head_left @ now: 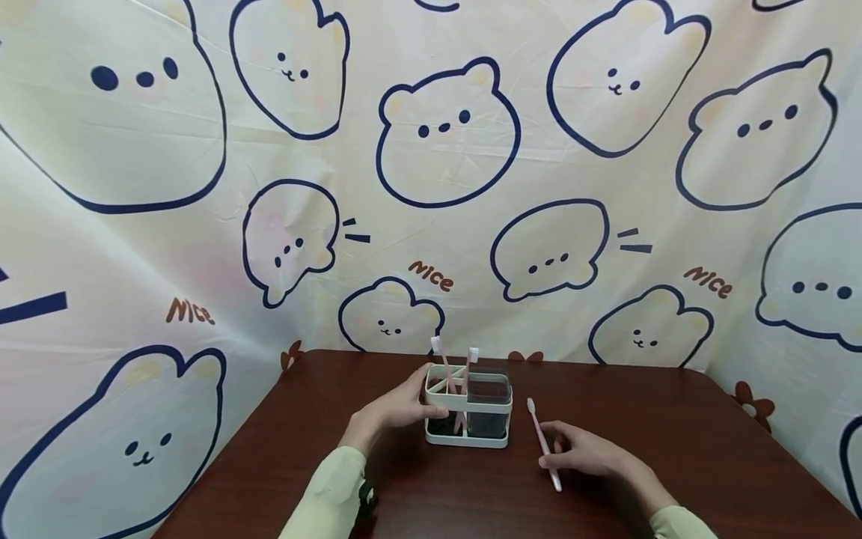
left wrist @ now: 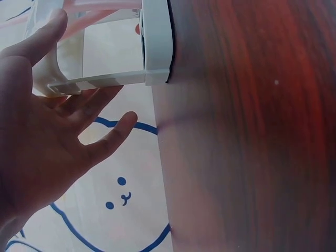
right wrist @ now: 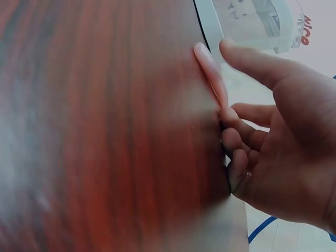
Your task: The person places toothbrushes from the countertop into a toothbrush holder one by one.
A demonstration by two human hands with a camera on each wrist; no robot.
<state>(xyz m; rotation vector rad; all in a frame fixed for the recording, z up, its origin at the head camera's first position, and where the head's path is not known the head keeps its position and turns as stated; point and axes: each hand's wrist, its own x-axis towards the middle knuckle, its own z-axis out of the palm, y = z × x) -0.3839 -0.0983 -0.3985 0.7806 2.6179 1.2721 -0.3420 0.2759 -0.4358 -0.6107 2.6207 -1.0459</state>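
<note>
A white-framed toothbrush holder (head_left: 468, 442) with dark see-through cups stands upright on the table. Two pink toothbrushes with white heads, one leaning left (head_left: 446, 363) and one more upright (head_left: 466, 368), stand in its left side. My left hand (head_left: 402, 403) grips the holder's left end, thumb across the front and fingers behind; in the left wrist view the thumb lies over the frame (left wrist: 157, 42). Another pink toothbrush (head_left: 536, 421) lies on the table right of the holder. Over its handle (right wrist: 211, 71) is my right hand (head_left: 582, 449), index fingertip at the brush, thumb spread away from it.
The dark brown wooden table (head_left: 673, 434) reaches back to a cream curtain (head_left: 444, 165) printed with blue-outlined animal faces. The curtain also hangs along both sides of the table. A clear lidded cup (head_left: 488, 389) fills the right side of the holder.
</note>
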